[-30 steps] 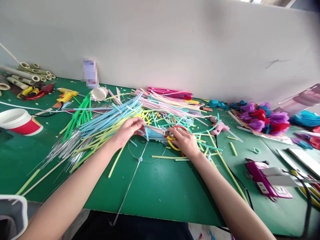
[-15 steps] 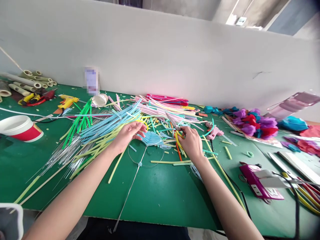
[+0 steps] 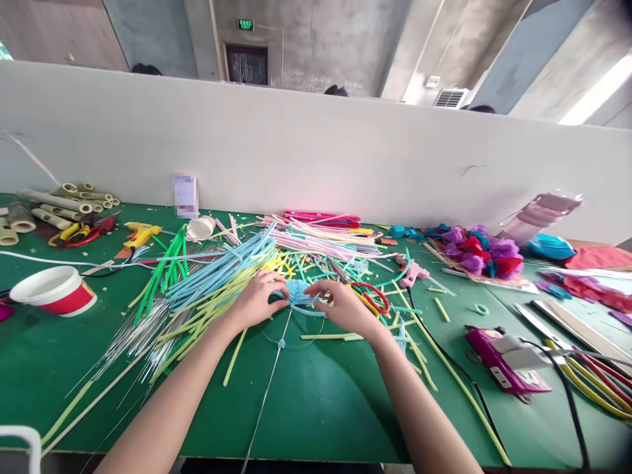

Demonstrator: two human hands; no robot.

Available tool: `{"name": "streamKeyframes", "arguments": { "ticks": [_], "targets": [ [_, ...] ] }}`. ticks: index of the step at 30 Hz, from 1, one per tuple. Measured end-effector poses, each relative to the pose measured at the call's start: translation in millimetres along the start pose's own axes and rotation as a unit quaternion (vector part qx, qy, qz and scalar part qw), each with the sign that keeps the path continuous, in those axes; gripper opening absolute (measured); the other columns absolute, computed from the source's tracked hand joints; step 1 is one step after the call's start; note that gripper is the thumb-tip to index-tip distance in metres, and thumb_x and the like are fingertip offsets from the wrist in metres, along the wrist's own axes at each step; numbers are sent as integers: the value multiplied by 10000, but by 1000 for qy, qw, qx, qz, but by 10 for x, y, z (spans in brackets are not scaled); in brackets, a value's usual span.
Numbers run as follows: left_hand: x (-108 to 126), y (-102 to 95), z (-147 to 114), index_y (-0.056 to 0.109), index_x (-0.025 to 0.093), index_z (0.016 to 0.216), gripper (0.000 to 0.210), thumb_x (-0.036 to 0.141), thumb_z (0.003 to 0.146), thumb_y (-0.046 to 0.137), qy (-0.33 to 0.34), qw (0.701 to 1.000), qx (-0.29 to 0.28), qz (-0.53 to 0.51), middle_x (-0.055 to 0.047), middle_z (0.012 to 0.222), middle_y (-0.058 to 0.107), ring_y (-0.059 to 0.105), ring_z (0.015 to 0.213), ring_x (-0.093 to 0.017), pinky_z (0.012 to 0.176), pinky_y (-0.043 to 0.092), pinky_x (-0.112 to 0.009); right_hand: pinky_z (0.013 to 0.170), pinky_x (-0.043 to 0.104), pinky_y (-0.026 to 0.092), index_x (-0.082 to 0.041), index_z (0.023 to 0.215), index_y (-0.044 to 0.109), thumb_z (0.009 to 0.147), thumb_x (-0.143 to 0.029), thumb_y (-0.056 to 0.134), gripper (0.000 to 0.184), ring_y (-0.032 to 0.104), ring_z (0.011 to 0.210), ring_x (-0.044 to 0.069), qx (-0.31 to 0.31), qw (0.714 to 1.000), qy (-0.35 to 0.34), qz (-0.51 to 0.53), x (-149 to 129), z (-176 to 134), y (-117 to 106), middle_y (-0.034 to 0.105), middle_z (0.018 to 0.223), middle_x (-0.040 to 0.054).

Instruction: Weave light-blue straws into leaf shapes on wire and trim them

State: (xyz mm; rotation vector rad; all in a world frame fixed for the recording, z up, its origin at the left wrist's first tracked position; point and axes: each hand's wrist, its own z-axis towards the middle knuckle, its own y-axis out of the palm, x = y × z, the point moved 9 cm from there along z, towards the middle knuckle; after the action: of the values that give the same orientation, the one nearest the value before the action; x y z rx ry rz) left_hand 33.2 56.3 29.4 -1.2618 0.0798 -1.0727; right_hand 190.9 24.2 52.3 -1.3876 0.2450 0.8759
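A light-blue piece made of strips [image 3: 299, 291], on a wire stem with a thin round loop and a small blue knot [image 3: 281, 343], is held above the table. My left hand [image 3: 259, 297] grips its left side between thumb and fingers. From the right, my right hand [image 3: 343, 308] has curled fingers on its other edge, where a blue strip sticks out below. The exact grip of the fingertips is partly hidden. Scissors with red and yellow handles [image 3: 378, 301] lie just beyond my right hand, among the strips.
Blue strips [image 3: 217, 266], green strips [image 3: 162, 263], pink strips [image 3: 316, 240] and wires [image 3: 128, 349] are heaped ahead. A paper cup [image 3: 54, 289] and yellow glue gun [image 3: 142, 234] stand left. A pink glue gun [image 3: 412, 271], power strip [image 3: 503, 362] and paper flowers [image 3: 484, 250] lie right.
My right hand has let go of the scissors, which now lie on the table, and has moved left to the light-blue piece. The head view has tilted up.
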Motion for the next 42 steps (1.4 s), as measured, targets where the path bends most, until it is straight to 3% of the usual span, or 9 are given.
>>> {"name": "streamKeyframes", "arguments": {
  "ticks": [5, 10, 17, 20, 24, 27, 33, 37, 42],
  "targets": [
    [22, 42, -3, 710, 230, 836, 37, 262, 826, 695, 8, 1000, -1, 23, -79, 1100, 677, 551, 1135, -290, 1003, 430, -489, 697, 258, 475, -231, 1077, 699, 727, -64, 611, 397, 663, 898, 173, -31, 996, 7, 88, 45, -57, 223, 729, 1014, 16],
    [38, 62, 3, 688, 221, 812, 37, 236, 842, 674, 9, 1000, 4, 28, -78, 1114, 665, 549, 1146, -283, 1014, 434, -492, 612, 259, 427, -226, 854, 758, 797, -403, 713, 192, 621, 698, 165, 29, 993, 69, 86, 150, -37, 173, 736, 782, 3],
    [42, 31, 5, 648, 210, 813, 57, 189, 866, 642, 15, 999, 17, 38, -88, 1147, 662, 561, 1152, -281, 1014, 435, -491, 585, 274, 400, -218, 760, 740, 826, -468, 666, 270, 599, 625, 171, 88, 989, 96, 65, 307, -43, 85, 714, 686, 12],
    [70, -28, 16, 632, 208, 815, 83, 188, 890, 606, 19, 999, 34, 37, -97, 1181, 654, 562, 1177, -282, 1022, 437, -500, 637, 298, 432, -220, 785, 746, 822, -501, 665, 294, 615, 694, 196, 131, 984, 112, 54, 396, -67, 11, 692, 706, 23],
    [126, -101, 31, 625, 200, 798, 92, 190, 887, 604, 23, 996, 61, 55, -129, 1311, 598, 512, 1268, -314, 1057, 409, -537, 880, 390, 458, -225, 763, 740, 797, -464, 710, 244, 615, 980, 252, 225, 971, 53, 64, 367, -83, -132, 685, 951, 65],
    [137, -123, 38, 628, 188, 766, 116, 200, 880, 614, 11, 995, 66, 68, -147, 1422, 519, 452, 1336, -336, 1101, 359, -558, 962, 434, 429, -231, 735, 736, 782, -445, 733, 220, 586, 1087, 274, 251, 964, 27, 84, 368, -71, -159, 654, 1072, 78],
    [49, -134, 31, 640, 204, 759, 118, 268, 858, 640, -58, 997, 48, -19, -120, 1450, 513, 441, 1358, -342, 1118, 336, -555, 815, 379, 493, -214, 759, 740, 754, -485, 748, 271, 633, 999, 259, 218, 958, 66, 175, 500, -16, -91, 661, 1097, 84],
    [3, -94, 21, 643, 218, 899, 155, 367, 855, 644, -102, 985, 26, -139, -121, 1387, 561, 514, 1290, -324, 1054, 412, -516, 679, 314, 504, -188, 786, 714, 719, -502, 770, 326, 658, 830, 213, 163, 936, 91, 300, 537, 4, 14, 701, 952, 69],
    [-152, -39, -44, 500, 246, 1334, 650, 432, 765, 754, -197, 935, 33, -294, -132, 1346, 578, 533, 1272, -298, 993, 468, -425, 689, 284, 503, -186, 872, 704, 728, -466, 775, 322, 646, 750, 162, 114, 929, 73, 345, 415, 10, 70, 698, 823, 23]
  ]
}}
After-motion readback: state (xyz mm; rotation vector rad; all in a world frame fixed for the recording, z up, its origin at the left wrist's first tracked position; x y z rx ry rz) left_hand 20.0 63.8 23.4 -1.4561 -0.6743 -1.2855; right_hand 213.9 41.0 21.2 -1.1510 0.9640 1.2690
